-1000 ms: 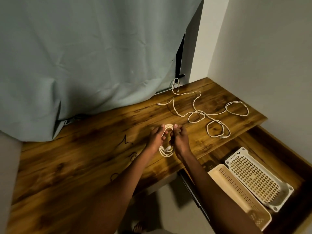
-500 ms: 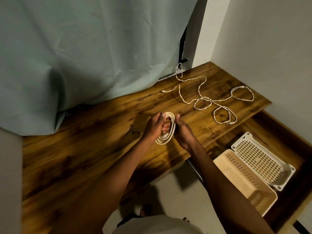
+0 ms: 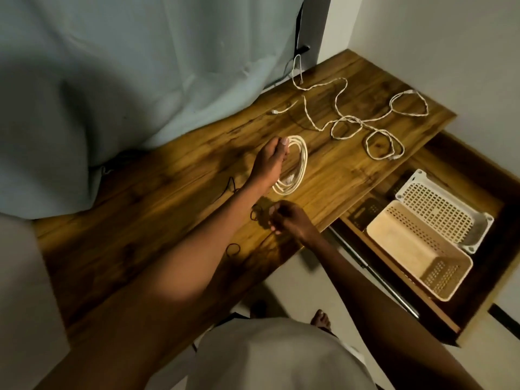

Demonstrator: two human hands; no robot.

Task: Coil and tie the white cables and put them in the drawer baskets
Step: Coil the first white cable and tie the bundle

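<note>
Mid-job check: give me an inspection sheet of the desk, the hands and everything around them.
Surface: wooden desk, lit from above.
Job's things: coiled cable held upright on the desk; cream basket and white basket in the open drawer, both empty.
Clutter: thin dark ties near the front edge.
Grippers: left hand grips the coil; right hand pinches a dark tie.
Cables: loose cable sprawled uncoiled at the back right.
Surroundings: curtain behind, wall to the right.
</note>
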